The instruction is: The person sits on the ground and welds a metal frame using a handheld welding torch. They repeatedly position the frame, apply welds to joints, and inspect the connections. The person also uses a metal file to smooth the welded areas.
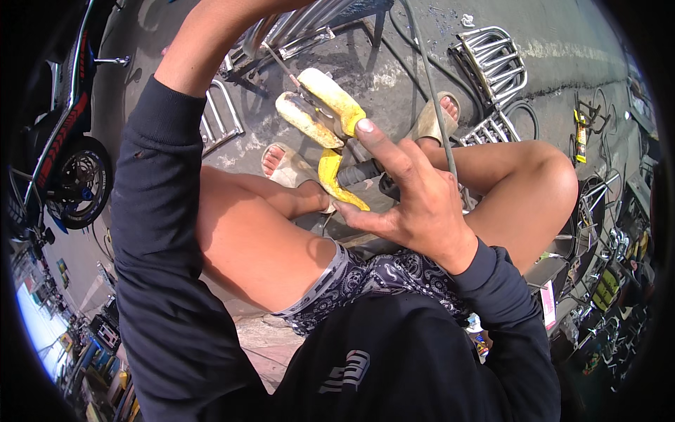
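My right hand (425,204) grips a worn yellow and whitish welding electrode holder (330,98) above my lap. The index finger lies against its upper jaw, and the thumb is by the end of its curved yellow lever (335,179). Part of the dark handle (360,172) shows between thumb and finger. From between the jaws a thin welding rod (280,63) points up and left toward shiny metal tubes (309,21) at the top edge. My left forearm (204,46) reaches up past them, and its hand is cut off by the top of the picture.
Chrome tube racks (492,67) lie on the grey floor at upper right, beside a long cable (429,70) running down past my right leg. A motorcycle wheel (79,183) stands at left. A yellow packet (581,137) and cluttered metal parts (605,260) lie at right.
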{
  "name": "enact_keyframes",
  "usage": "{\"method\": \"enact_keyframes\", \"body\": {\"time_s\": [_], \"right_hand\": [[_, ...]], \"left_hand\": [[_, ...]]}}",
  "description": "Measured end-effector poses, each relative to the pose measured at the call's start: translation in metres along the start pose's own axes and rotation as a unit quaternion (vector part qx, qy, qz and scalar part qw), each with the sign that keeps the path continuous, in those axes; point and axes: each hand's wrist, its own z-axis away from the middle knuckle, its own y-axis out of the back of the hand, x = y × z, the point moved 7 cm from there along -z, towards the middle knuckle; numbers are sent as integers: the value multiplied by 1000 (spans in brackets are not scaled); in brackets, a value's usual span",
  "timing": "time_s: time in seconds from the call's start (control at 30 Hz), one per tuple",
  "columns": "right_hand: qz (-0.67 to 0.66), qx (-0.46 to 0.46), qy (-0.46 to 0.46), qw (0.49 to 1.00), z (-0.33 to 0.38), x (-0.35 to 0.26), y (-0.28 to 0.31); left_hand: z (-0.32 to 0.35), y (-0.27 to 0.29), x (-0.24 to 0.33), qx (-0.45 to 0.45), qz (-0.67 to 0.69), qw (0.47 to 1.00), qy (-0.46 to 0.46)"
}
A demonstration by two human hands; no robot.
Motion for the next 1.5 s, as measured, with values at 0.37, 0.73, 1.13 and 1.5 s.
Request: {"method": "enact_keyframes", "body": {"time_s": [0.37,0.73,1.13,1.5], "right_hand": [[6,9,2,1000,-1,0,0],[-8,2,-5,1000,-3,2,-3],[-45,-2,-13,999,-4,4,-3],[-99,19,-37,994,-1,12,-7]], "left_hand": [[1,2,5,17,-46,999,-22],[0,0,2,2,-85,996,23],[-3,-1,-4,-4,-78,996,32],[-2,2,-3,15,-72,997,8]]}}
